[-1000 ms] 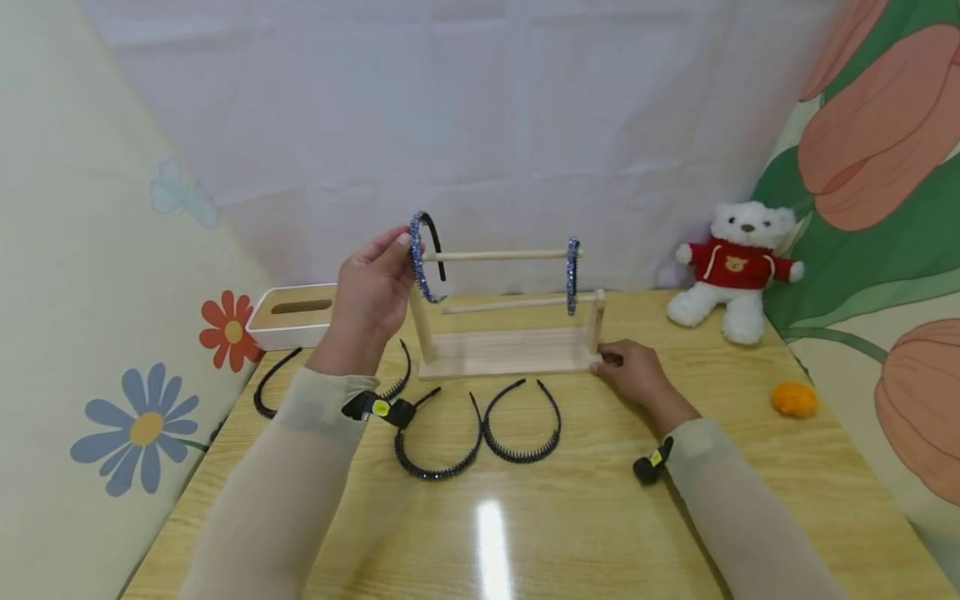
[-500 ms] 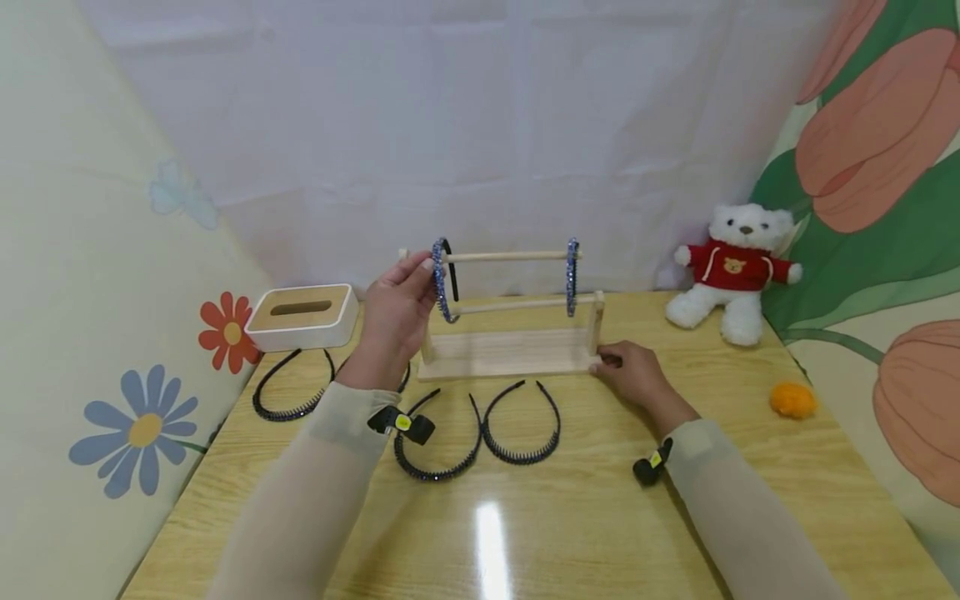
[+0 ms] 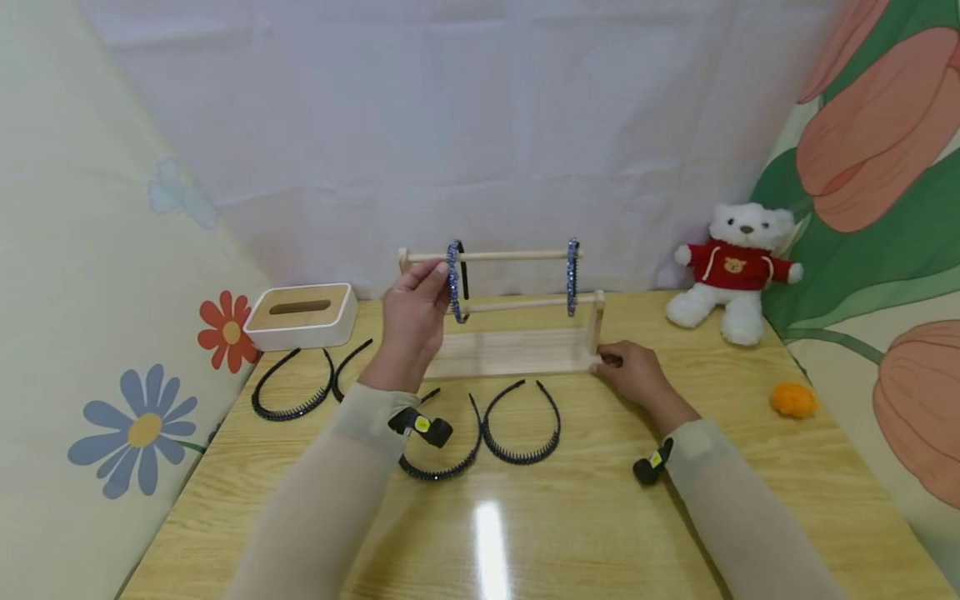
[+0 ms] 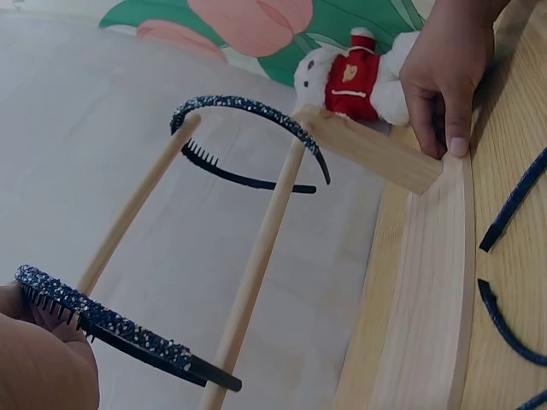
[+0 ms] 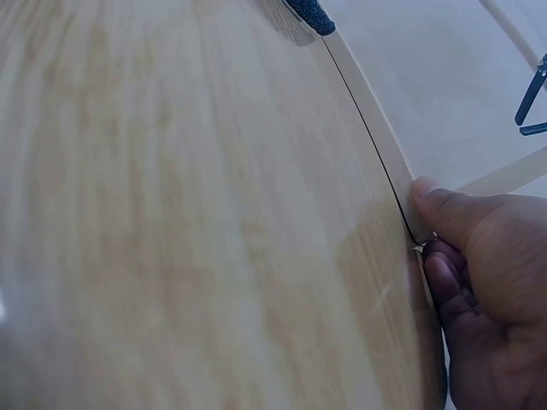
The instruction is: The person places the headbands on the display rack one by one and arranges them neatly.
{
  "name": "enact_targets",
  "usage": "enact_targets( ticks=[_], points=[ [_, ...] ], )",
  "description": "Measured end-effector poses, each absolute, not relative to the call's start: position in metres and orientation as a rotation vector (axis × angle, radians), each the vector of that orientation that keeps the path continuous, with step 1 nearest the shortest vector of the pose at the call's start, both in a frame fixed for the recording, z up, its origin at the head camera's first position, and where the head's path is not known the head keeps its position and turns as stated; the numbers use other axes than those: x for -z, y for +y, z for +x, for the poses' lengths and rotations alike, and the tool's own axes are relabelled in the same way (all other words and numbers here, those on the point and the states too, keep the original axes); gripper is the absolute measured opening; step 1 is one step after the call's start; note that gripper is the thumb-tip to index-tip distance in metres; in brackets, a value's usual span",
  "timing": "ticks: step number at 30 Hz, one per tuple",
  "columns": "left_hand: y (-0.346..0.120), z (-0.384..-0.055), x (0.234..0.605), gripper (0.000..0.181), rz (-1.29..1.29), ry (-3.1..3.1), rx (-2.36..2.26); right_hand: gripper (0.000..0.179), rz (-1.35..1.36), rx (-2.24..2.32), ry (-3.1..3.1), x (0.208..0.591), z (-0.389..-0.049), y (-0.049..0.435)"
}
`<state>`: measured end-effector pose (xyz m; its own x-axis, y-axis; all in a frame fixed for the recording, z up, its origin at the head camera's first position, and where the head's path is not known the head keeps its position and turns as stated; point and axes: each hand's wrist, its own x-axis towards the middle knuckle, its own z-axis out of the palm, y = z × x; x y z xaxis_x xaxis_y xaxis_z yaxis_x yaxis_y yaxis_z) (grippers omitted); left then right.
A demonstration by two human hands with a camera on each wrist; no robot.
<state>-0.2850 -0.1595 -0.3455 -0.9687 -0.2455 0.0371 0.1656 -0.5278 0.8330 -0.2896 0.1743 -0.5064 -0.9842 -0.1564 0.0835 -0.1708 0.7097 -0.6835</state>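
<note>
My left hand (image 3: pixel 412 329) pinches a blue glittery toothed headband (image 3: pixel 453 287), which hangs around the upper rod of a wooden rack (image 3: pixel 517 352), left of the rack's middle. In the left wrist view, that headband's lower ends (image 4: pixel 218 376) reach the lower rod. A second glittery headband (image 3: pixel 572 279) hangs near the rods' right end. Low at the right end of the base, my right hand (image 3: pixel 637 375) grips the corner. Its thumb (image 5: pixel 436 201) lies on the base board in the right wrist view, with the other fingers curled beneath.
Several dark headbands lie on the table in front of the rack, one (image 3: pixel 522 457) at centre and another (image 3: pixel 292 413) at left. A tissue box (image 3: pixel 300 337) stands back left. A white teddy bear (image 3: pixel 735 267) and an orange object (image 3: pixel 793 400) are at right.
My left hand has moved right and slightly down, sliding the headband from the upper rod's left part toward its middle. My right hand stays at the base corner.
</note>
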Motion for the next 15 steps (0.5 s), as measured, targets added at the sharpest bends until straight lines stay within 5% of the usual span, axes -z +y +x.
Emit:
enact_targets(
  ticks=[15],
  points=[
    [-0.127, -0.290, 0.352, 0.026, 0.159, -1.365, 2.615, 0.045, 0.259, -1.157, -2.888, 0.505, -0.287, 0.176]
  ],
)
